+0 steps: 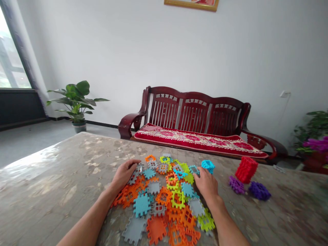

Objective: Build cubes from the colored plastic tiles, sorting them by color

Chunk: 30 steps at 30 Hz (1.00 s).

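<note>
A loose pile of flat plastic building tiles with notched edges lies between my two hands, in orange, grey, teal and lime green. My left hand (124,173) rests along the pile's left side, fingers stretched and touching grey tiles (133,177). On the opposite side my right hand (206,182) lies with its fingers apart, against a teal window-frame tile (194,169). Neither hand has a tile lifted. Near the front are a flat grey tile (134,229) and a solid orange tile (156,229). A light blue assembled cube (208,166) stands just beyond my right hand.
Right of the pile stand a red assembled block (246,169), a purple piece (236,185) and a dark violet piece (259,190). A patterned cloth covers the table (64,184). Behind it are a wooden bench (192,116) and a potted plant (78,99).
</note>
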Tool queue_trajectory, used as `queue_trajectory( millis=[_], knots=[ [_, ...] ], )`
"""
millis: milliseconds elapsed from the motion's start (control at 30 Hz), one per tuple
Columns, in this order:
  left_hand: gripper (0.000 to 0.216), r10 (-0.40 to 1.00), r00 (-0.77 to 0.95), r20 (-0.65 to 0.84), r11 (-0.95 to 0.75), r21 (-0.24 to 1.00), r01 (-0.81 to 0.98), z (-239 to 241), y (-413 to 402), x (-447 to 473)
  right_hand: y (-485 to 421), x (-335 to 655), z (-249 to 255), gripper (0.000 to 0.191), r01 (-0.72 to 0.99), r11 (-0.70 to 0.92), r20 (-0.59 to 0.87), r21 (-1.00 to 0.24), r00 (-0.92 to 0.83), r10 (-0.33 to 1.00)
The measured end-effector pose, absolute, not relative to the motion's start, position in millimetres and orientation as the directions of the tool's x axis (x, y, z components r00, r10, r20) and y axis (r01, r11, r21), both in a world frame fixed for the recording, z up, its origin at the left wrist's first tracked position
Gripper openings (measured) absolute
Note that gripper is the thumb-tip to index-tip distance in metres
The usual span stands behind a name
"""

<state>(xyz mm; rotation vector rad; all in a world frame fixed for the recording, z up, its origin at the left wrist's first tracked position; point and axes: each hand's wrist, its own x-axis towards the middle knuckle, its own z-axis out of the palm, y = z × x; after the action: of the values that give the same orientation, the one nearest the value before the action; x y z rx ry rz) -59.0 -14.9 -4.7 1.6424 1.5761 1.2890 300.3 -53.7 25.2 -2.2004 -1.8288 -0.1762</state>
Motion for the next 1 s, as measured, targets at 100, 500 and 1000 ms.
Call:
queue_trajectory(
  millis=[100, 500, 1000],
  knots=[
    [0.036, 0.957, -0.124, 0.264, -0.182, 0.872, 0.455, -5, -14, -60, -53, 301, 21, 0.026, 0.978, -0.123, 0.326, -0.170, 0.173, 0.929],
    [0.039, 0.960, -0.100, 0.261, -0.172, 0.834, 0.524, -7, -13, -62, -45, 286, 3, 0.030, 0.849, 0.190, 0.372, -0.494, 0.009, 0.928],
    [0.040, 0.959, -0.098, 0.265, -0.169, 0.816, 0.553, -6, -14, -60, -46, 317, 9, 0.038, 0.971, 0.046, 0.334, -0.234, 0.036, 0.942]
  ],
)
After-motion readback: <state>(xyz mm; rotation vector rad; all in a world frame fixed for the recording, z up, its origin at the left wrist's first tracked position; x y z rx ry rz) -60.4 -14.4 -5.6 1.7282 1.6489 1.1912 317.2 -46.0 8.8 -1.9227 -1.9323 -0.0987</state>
